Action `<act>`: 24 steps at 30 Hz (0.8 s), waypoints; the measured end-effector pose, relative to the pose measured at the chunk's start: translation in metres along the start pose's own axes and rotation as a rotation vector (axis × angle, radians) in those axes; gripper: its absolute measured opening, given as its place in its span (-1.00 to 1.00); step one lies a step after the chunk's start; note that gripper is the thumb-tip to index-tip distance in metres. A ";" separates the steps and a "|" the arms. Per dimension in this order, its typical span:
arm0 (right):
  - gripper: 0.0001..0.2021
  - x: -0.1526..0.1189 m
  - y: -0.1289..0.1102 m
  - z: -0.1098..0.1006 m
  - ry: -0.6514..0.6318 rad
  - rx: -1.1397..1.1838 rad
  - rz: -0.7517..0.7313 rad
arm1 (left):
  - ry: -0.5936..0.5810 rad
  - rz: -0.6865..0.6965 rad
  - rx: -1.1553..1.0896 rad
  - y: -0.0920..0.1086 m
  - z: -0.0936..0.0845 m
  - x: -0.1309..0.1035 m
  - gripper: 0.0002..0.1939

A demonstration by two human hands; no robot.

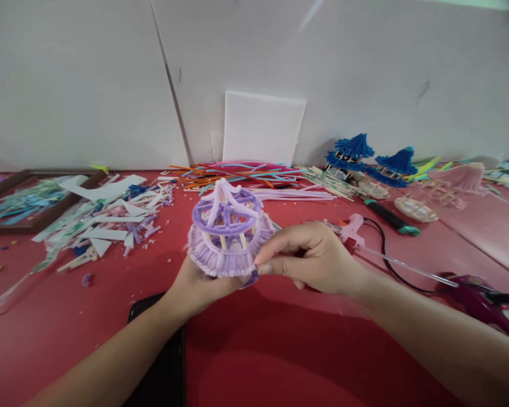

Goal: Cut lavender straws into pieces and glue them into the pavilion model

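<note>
A small purple pavilion model (227, 229), built of fuzzy pipe cleaners and pale sticks, is held up over the red table. Its peaked top is an open frame of lilac strands above a darker purple ring. Below that, a pleated lilac skirt of roofing runs around part of it. My left hand (207, 285) grips the model from underneath, with most of the fingers hidden behind it. At the skirt's right lower edge, my right hand (301, 257) pinches with thumb and forefinger; the model's edge is between the tips.
A pink hot glue gun (353, 230) and a dark purple tool (470, 294) lie at right. Blue pavilion models (350, 152) stand behind them. Pipe cleaners (241, 175) lie along the wall. Scraps (114, 217) litter the left, and a black phone-like slab (163, 362) sits in front.
</note>
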State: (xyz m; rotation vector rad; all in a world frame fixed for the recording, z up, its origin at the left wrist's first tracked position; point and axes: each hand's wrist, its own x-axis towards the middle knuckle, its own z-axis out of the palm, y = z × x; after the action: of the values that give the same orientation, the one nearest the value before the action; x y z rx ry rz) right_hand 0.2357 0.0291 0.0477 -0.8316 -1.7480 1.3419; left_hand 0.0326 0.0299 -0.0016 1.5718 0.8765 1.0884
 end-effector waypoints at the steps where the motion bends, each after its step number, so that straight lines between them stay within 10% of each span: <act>1: -0.89 0.000 0.001 -0.001 -0.004 0.005 -0.012 | 0.000 0.000 0.011 0.000 -0.001 0.000 -0.51; 18: -0.96 0.001 -0.002 -0.005 -0.102 0.281 0.072 | -0.115 -0.057 -0.039 0.008 0.002 0.000 -0.45; 24: -0.82 0.004 0.016 -0.002 0.261 0.295 -0.048 | 0.086 -0.167 -0.254 -0.007 -0.002 0.000 -0.45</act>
State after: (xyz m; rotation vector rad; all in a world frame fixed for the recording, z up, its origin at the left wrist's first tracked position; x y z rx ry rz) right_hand 0.2365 0.0372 0.0333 -0.7549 -1.3234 1.3513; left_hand 0.0308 0.0319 -0.0082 1.2285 0.8729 1.1057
